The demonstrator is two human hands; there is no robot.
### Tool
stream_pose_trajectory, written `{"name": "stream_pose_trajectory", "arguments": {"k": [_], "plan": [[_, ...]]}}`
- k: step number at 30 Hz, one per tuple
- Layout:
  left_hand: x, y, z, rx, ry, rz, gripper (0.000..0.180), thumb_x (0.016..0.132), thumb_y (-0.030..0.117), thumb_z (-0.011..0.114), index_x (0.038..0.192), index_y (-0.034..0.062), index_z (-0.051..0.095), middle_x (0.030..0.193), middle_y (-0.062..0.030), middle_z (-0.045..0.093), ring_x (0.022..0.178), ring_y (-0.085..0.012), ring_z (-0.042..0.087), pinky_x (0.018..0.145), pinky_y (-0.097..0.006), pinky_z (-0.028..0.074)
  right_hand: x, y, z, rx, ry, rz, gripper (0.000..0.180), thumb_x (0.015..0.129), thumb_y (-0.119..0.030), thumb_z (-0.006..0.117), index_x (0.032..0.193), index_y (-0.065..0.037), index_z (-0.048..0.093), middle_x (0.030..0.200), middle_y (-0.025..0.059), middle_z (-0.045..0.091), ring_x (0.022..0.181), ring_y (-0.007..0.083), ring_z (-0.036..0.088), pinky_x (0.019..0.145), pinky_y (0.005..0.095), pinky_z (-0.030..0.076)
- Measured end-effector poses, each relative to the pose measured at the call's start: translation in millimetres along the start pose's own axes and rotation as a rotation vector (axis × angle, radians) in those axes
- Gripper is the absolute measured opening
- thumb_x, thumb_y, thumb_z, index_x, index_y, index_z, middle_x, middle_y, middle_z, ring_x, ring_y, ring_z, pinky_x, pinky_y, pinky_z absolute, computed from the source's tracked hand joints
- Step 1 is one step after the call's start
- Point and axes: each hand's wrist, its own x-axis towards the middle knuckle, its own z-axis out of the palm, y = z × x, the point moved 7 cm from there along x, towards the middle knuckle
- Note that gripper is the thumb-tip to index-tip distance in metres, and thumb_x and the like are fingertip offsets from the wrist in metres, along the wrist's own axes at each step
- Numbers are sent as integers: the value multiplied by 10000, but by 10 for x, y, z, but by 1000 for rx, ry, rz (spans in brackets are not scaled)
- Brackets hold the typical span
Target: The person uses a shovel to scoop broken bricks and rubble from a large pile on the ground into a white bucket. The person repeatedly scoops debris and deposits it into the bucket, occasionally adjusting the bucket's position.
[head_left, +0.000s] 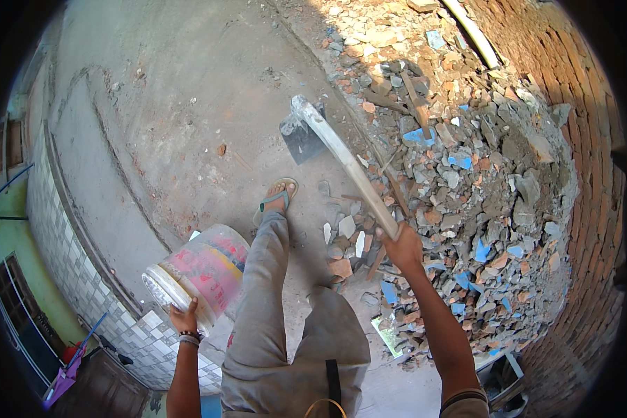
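Note:
My right hand (402, 249) is wrapped round the lower end of a hoe's pale wooden handle (348, 161). The hoe's dark flat blade (304, 142) is at the far end, over the concrete floor beside the rubble. At the left, my left hand (184, 317) grips the rim of a pink and white plastic bucket (212, 268). The bucket is tilted, its rim toward me, and what it holds inside cannot be seen. My foot in a green flip-flop (276, 198) stands between the bucket and the hoe.
A heap of broken concrete, brick and blue-painted pieces (460, 202) spreads along the right, against a brick wall (599, 181). A pale pipe (472, 33) and a wooden stick (416, 104) lie on it. A low tiled wall (83, 251) runs along the left.

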Motion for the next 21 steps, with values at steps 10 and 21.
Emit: {"name": "stream_pose_trajectory", "arguments": {"k": [10,21], "plan": [[552,719,-277,-61,-53,15,512,766,108,800,1145,-93,518,1047,-172,644,932,-226,626,864,-334,489,1943,-1845,-275,-313,-26,-293,414,863,-220,625,1130,49,460,948,295,649,945,455,629,817,499,507],[138,821,-195,-5,-126,203,410,784,102,785,1057,-94,551,954,-160,667,860,-182,629,774,-315,511,1019,131,-188,-410,-144,-202,392,855,-147,605,1148,38,421,955,323,630,918,457,631,823,508,503]]}}
